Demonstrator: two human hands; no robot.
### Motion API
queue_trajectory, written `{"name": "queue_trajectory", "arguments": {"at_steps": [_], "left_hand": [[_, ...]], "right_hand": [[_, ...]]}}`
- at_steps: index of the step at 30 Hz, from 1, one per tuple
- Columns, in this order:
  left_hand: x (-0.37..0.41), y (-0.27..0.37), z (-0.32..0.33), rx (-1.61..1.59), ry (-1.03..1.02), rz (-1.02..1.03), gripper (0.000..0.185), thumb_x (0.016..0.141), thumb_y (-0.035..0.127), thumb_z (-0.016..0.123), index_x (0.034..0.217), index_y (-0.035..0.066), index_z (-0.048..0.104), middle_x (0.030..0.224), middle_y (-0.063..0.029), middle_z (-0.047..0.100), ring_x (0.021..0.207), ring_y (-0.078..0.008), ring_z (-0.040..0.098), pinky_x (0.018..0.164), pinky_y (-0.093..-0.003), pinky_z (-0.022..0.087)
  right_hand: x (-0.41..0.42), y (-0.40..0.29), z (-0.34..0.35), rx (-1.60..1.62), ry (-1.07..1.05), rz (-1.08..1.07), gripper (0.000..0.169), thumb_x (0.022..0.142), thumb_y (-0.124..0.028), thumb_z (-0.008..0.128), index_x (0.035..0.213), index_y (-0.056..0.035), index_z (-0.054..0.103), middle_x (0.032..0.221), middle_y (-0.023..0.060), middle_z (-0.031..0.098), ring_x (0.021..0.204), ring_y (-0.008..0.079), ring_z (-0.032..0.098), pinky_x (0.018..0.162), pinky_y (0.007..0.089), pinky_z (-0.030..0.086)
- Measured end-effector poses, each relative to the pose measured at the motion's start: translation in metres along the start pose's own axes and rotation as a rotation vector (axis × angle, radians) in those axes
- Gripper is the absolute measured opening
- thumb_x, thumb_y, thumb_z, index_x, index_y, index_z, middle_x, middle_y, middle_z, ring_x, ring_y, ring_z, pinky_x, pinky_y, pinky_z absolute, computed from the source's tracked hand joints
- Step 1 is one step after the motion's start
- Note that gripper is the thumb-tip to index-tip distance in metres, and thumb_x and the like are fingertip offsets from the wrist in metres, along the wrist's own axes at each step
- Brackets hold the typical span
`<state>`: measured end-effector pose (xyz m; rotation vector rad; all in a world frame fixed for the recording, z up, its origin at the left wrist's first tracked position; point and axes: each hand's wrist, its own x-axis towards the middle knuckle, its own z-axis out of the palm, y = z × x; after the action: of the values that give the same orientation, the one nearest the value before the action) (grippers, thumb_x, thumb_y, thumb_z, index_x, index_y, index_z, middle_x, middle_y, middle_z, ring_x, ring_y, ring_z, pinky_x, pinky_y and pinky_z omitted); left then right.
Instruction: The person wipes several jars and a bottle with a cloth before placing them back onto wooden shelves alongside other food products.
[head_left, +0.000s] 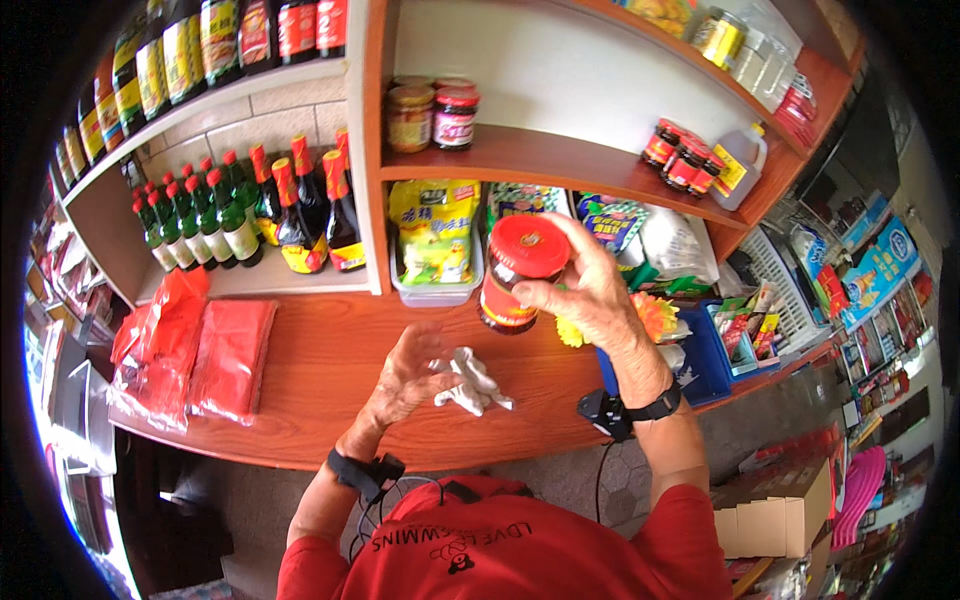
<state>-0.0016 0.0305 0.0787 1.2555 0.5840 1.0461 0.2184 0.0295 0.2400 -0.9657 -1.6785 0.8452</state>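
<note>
A glass jar (504, 296) with a red lid and dark contents is gripped in my right hand (596, 292), its lid facing up. It is held over the wooden counter (322, 352), in front of the lower shelf. My left hand (409, 367) hovers to the left of the jar with its fingers apart and nothing in it. Beside the left hand, a crumpled white cloth (474, 382) lies on the counter; it may be a pair of gloves. Both wrists wear black straps with small devices.
Jars (454, 120) stand on the middle shelf, with red-lidded jars (684, 159) and a plastic jug (739, 166) at its right. Sauce bottles (202, 217) fill the left rack. Red plastic bags (232, 356) lie at left; a blue tray (701, 360) and an open carton (780, 517) are at right.
</note>
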Motion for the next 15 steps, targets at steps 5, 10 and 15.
{"name": "queue_trajectory", "arguments": {"at_steps": [5,10,15], "left_hand": [[-0.005,-0.030,-0.021,0.265,0.073,-0.078,0.046,0.071,0.008,0.072,0.109,0.003,0.048,0.095,-0.0100,0.058,0.090,-0.0183,0.056,0.075,-0.0318,0.049],[-0.014,-0.051,-0.030,0.404,0.153,-0.148,0.038,0.074,0.009,0.069,0.105,0.003,0.049,0.092,-0.0063,0.057,0.080,-0.0136,0.057,0.064,-0.0270,0.047],[-0.011,-0.059,-0.020,0.442,0.180,-0.178,0.031,0.074,0.008,0.068,0.100,0.003,0.051,0.089,-0.0051,0.058,0.076,-0.0112,0.056,0.060,-0.0254,0.047]], "right_hand": [[0.027,-0.017,-0.072,-0.098,0.130,-0.031,0.065,0.066,-0.019,0.077,0.117,0.0022,0.043,0.109,0.0119,0.057,0.102,0.0179,0.053,0.092,0.0327,0.041],[0.059,-0.002,-0.147,-0.011,0.301,-0.064,0.052,0.068,-0.009,0.073,0.111,0.0010,0.046,0.105,0.0102,0.059,0.096,0.0171,0.056,0.088,0.0312,0.044],[0.096,0.019,-0.196,-0.165,0.456,0.004,0.048,0.066,-0.008,0.074,0.107,0.0000,0.050,0.101,0.0088,0.060,0.091,0.0172,0.057,0.084,0.0307,0.045]]}}
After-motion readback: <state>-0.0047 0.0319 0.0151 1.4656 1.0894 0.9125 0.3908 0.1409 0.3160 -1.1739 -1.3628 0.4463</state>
